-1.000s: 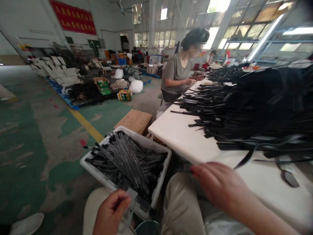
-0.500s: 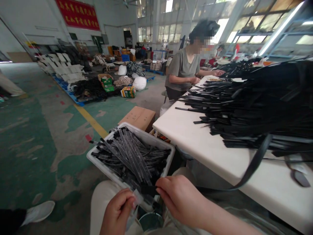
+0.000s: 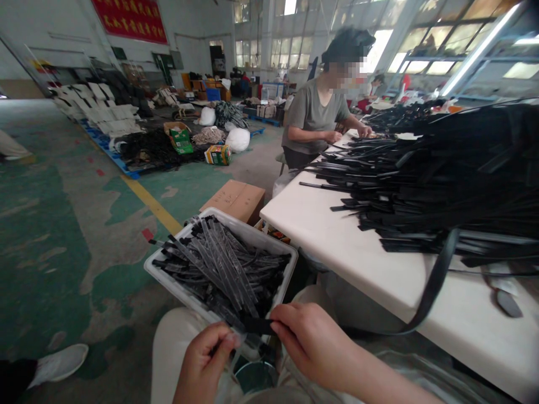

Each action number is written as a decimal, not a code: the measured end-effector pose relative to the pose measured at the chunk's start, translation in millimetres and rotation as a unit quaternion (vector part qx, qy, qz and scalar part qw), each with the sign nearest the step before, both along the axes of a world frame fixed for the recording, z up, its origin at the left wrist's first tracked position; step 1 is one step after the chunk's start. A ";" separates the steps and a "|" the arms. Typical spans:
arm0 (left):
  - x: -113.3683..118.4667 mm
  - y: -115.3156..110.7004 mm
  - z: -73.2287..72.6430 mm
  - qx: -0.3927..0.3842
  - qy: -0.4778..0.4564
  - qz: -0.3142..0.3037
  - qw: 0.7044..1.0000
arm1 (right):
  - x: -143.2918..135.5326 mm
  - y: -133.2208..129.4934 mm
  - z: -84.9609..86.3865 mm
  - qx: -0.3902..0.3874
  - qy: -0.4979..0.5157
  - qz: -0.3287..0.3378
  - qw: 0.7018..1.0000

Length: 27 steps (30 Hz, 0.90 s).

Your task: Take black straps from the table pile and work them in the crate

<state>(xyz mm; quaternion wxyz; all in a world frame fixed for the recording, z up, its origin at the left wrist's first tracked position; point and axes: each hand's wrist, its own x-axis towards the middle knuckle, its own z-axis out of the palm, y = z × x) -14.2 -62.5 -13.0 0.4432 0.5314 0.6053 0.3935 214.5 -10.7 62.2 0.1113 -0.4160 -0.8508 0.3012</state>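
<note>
My right hand [image 3: 309, 342] pinches a black strap [image 3: 435, 289] close to its end, above my lap. From there the strap runs under my wrist and curves up onto the white table. My left hand [image 3: 208, 359] is closed on a thin clear plastic piece [image 3: 248, 347] beside the strap's end; the two hands are a short gap apart. Just beyond them stands a white bin [image 3: 181, 292] full of black strips in clear sleeves [image 3: 227, 258].
A large pile of black straps [image 3: 455, 185] covers much of the white table [image 3: 320, 224] on the right. A person [image 3: 314, 118] sits at its far side. Behind the bin is a cardboard box [image 3: 233, 199]. A shoe [image 3: 63, 362] shows at lower left.
The whole view has shifted slightly. My hands keep nearly the same place and grasp. The other person's hand at the table has moved a little to the left.
</note>
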 end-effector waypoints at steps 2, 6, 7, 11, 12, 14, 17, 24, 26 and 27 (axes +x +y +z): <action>1.6 0.8 2.8 -0.007 -0.004 -0.009 1.000 | 0.1 -0.4 0.3 -0.004 0.000 0.000 1.000; 4.4 0.4 5.9 -0.052 -0.030 -0.015 0.998 | 0.3 0.7 4.6 0.002 -0.002 0.021 1.000; 4.9 0.4 6.2 -0.068 -0.036 -0.012 0.997 | 0.2 1.2 6.0 0.006 -0.003 0.027 1.000; 5.8 1.1 4.9 -0.096 -0.054 0.001 0.994 | 0.2 2.1 9.9 0.030 -0.020 0.045 0.998; 5.9 1.4 3.9 -0.096 -0.058 -0.002 0.994 | 0.3 1.9 9.9 0.035 -0.025 0.048 0.998; 6.2 2.1 1.8 -0.096 -0.064 -0.010 0.993 | 0.8 1.4 9.0 0.042 -0.030 0.054 0.997; 6.9 3.4 -0.5 -0.097 -0.073 -0.013 0.993 | 1.7 0.9 5.8 0.049 -0.032 0.056 0.997; 7.4 5.9 1.2 -0.090 -0.063 -0.038 0.993 | 1.1 3.3 1.7 0.086 -0.091 0.074 0.989; 7.5 5.9 -0.2 -0.092 -0.050 -0.049 0.993 | 0.8 4.9 3.8 0.089 -0.115 0.088 0.985; 7.7 5.8 -1.1 -0.093 -0.042 -0.055 0.993 | 0.7 5.9 5.4 0.091 -0.127 0.098 0.983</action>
